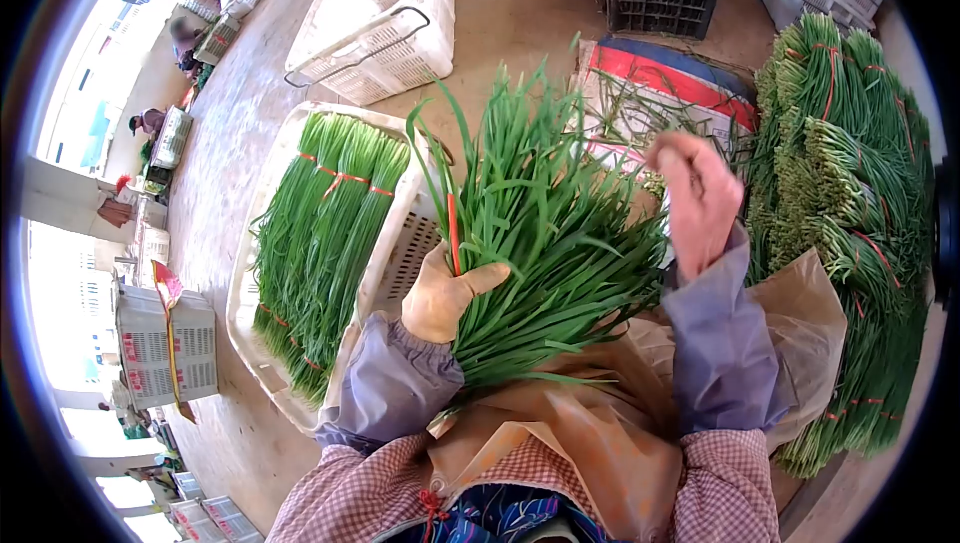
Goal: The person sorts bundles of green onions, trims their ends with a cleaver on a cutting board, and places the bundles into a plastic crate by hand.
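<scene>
My left hand (pixel 437 295), in a pale glove, is wrapped round a loose bunch of garlic chives (pixel 545 213) over my lap. Their leaves fan out up and to the right. A red strip (pixel 453 233) stands upright beside the thumb, against the leaves. My right hand (pixel 700 198), bare, is raised at the right of the bunch, apart from the left hand. Its fingers are curled together, and whatever may be between them is too small to tell. Tied chive bundles (pixel 335 203) fill the white crate (pixel 243 293) at my left.
Stacked chive bundles (pixel 840 173) with red ties stand at my right. Loose trimmings lie on a sack (pixel 690 93) ahead. A white crate (pixel 385 38) with a wire handle and a black crate (pixel 660 8) under a board stand farther off. People sit at the far left.
</scene>
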The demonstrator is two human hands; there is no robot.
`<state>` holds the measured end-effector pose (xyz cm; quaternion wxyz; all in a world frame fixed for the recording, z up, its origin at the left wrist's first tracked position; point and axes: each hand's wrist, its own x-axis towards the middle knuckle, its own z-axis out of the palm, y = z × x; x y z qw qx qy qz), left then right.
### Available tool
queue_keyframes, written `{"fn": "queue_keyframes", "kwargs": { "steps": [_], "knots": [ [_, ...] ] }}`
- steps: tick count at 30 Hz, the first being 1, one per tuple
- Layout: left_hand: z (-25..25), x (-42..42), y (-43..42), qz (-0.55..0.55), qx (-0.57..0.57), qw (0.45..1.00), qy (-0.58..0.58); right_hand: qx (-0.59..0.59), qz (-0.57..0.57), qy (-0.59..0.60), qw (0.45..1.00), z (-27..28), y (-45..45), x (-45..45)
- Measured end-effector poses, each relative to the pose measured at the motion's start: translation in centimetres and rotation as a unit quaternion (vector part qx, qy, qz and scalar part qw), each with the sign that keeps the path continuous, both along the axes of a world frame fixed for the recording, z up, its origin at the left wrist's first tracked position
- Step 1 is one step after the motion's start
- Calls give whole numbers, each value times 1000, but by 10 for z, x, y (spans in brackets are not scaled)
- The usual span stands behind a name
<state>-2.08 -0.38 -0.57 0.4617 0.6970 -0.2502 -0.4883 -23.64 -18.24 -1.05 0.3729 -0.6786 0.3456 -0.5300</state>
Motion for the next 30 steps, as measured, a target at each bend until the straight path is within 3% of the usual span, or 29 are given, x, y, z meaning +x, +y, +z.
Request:
{"fn": "queue_keyframes", "kwargs": {
  "steps": [1, 3, 4, 6, 9, 11, 15, 17, 18, 19, 22, 24, 25, 27, 28, 30],
  "knots": [
    [1, -1, 0, -1, -6, 1000, 9, -17, 43, 4, 999, 6, 15, -2],
    [4, -4, 1, -3, -16, 1000, 27, -225, 187, 51, 955, 12, 39, 3],
    [8, -8, 1, 13, -34, 998, 59, -230, 262, 84, 934, 7, 52, 10],
    [18, -17, 2, 43, -71, 989, 124, -256, 270, 282, 884, -12, 71, 19],
    [21, -19, 7, 48, -70, 994, 75, -159, 258, 328, 895, -38, 75, 15],
    [28, -23, 8, 62, -51, 991, 104, -146, 200, 359, 900, -43, 68, 13],
    [11, -20, 18, 13, -54, 998, 11, -127, 116, 398, 901, -91, 30, -15],
    [18, -28, 21, 10, -52, 998, -14, -89, 30, 460, 883, -88, 8, -38],
    [20, -31, 22, 10, -50, 998, -26, -91, 11, 313, 945, -103, -10, -52],
    [14, -27, 22, 4, -70, 998, 7, -114, -49, 247, 961, -65, -9, -52],
    [8, -32, 24, -26, -108, 988, -109, 85, -12, -39, 996, -8, -26, -54],
    [14, -38, 22, -45, -145, 979, -136, 52, 48, -73, 995, 31, -34, -50],
    [17, -42, 22, -50, -155, 978, -131, 38, 74, -47, 995, 42, -40, -44],
    [35, -50, 23, -64, -50, 995, -51, -14, 122, 8, 992, 54, -51, -26],
    [33, -51, 24, -72, -64, 993, -63, -69, 139, 49, 987, 52, -59, -15],
    [26, -49, 26, -84, -92, 988, -89, -48, 208, 121, 969, 45, -74, 0]
  ]
}}
